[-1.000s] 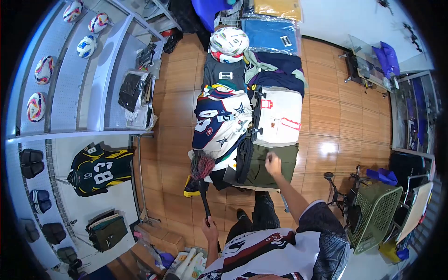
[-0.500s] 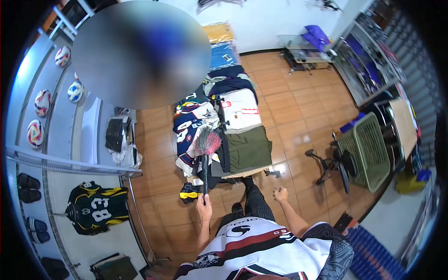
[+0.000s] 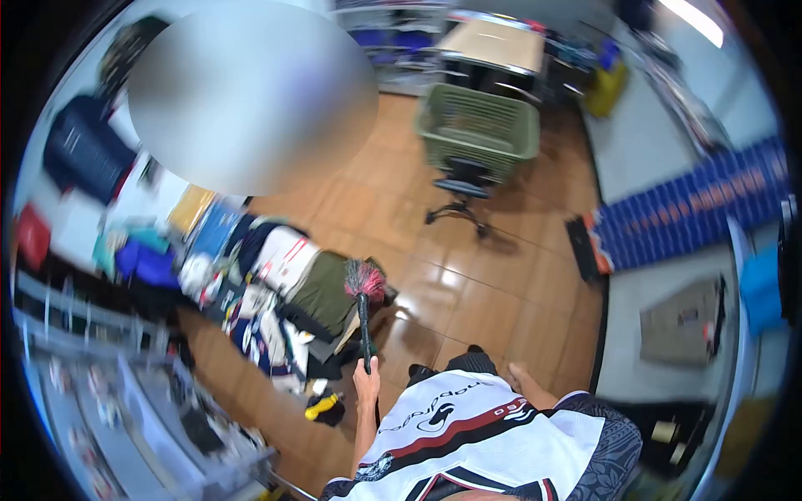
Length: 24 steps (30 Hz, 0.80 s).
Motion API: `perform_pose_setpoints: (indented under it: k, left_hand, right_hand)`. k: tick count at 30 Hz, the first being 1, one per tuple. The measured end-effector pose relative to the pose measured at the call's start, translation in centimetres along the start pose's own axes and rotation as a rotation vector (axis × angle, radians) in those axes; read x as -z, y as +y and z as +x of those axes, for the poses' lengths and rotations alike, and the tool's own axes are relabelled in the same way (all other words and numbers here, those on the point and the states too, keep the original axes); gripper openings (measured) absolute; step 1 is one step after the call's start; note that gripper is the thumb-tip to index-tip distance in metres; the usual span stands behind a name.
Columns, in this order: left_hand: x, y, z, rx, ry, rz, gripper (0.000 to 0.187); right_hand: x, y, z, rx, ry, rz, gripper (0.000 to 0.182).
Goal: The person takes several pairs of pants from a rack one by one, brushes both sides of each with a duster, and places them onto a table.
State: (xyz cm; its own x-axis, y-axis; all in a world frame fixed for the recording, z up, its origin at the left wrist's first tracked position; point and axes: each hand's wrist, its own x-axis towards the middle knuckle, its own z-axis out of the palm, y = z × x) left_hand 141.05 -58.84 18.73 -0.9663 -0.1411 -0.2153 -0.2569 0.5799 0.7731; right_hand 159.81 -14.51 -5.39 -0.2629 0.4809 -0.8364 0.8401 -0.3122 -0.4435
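My left hand (image 3: 366,380) is wrapped round the black handle of a duster (image 3: 365,330), held upright in front of me with its fluffy pink and grey head at the top. In this view the duster head overlaps the edge of the olive green folded garment (image 3: 326,288). A white garment with red print (image 3: 284,260) lies beyond it, and several jerseys (image 3: 259,326) are heaped to the left. My right hand (image 3: 516,376) hangs low beside my body, over the floor and away from the clothes, its fingers smeared and partly hidden.
A green basket (image 3: 476,125) rests on a wheeled chair base (image 3: 459,209) ahead. Blue and orange patterned rolls or boxes (image 3: 693,204) are at the right wall. A black and yellow item (image 3: 324,407) lies on the tiled floor (image 3: 434,284) at left. Shelving (image 3: 159,401) stands lower left.
My view has swung to the right, so the clothes now lie to my left and the basket is straight ahead. The duster stays in my left hand; my right hand has drawn closer to my body.
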Motion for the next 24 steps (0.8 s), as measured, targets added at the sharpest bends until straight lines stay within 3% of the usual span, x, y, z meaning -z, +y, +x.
perform_pose_setpoints:
  k: [1, 3, 9, 12, 13, 15, 17, 18, 24]
  left_hand:
    - [-1.7, 0.7, 0.5, -0.068, -0.067, -0.006, 0.043]
    - [-5.0, 3.6, 1.1, -0.193, -0.187, 0.018, 0.041]
    - [-16.5, 13.2, 0.8, -0.436, -0.450, 0.172, 0.044]
    - [-23.8, 16.6, -0.9, -0.494, -0.529, 0.198, 0.048]
    - [-26.2, 17.7, -2.3, -0.490, -0.557, 0.224, 0.049]
    - [-30.6, 19.4, -4.7, -0.506, -0.583, 0.255, 0.051]
    - [-35.0, 19.7, -7.0, -0.543, -0.585, 0.269, 0.052]
    - [-36.1, 21.3, -8.8, -0.539, -0.628, 0.248, 0.053]
    - [-40.0, 24.1, -14.9, -0.598, -0.727, 0.228, 0.048]
  right_hand:
    - [1.6, 0.3, -0.6, 0.017, -0.064, 0.072, 0.014]
    - [5.0, -1.5, -6.2, -0.048, 0.049, 0.227, 0.011]
    - [21.8, 3.1, -5.6, 0.065, 0.402, 0.395, 0.019]
    - [34.2, 6.4, -1.5, 0.239, 0.807, 0.097, 0.032]
    - [39.3, 5.8, -2.3, 0.277, 0.935, -0.035, 0.036]
    - [49.0, 5.1, -1.4, 0.355, 1.071, 0.068, 0.037]
    - [57.6, 1.1, -5.4, 0.297, 1.185, -0.001, 0.035]
    - [61.6, -0.1, -5.5, 0.378, 1.345, -0.017, 0.034]
    - [78.8, -7.1, -9.2, 0.573, 1.487, -0.161, 0.036]
